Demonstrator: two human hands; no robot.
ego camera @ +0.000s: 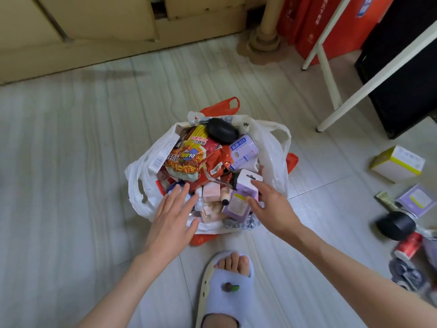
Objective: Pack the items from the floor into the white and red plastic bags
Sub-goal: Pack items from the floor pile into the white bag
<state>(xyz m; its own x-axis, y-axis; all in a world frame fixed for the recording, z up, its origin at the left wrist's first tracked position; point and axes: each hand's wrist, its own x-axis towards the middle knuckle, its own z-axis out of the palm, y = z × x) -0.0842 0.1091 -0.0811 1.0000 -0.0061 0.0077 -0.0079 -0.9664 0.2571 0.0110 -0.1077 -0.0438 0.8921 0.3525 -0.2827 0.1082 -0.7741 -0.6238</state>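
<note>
White plastic bag (272, 147), set inside the red bag (224, 107), is heaped full; boxes (398, 163) remain on the floor at right. Fingers of both hands (171, 217) (272, 204) are spread, gripping nothing.

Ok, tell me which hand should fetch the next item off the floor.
Right hand: the unpacked items, like the yellow-edged box, lie on its side. The left hand hovers open at the white bag.

Counted: two hands, left hand (172, 215) and right hand (272, 207); two bags, white bag (272, 152) inside red bag (222, 106); two black pouches (222, 130) (396, 224); one slipper (224, 292); one yellow-edged box (397, 163).
</note>
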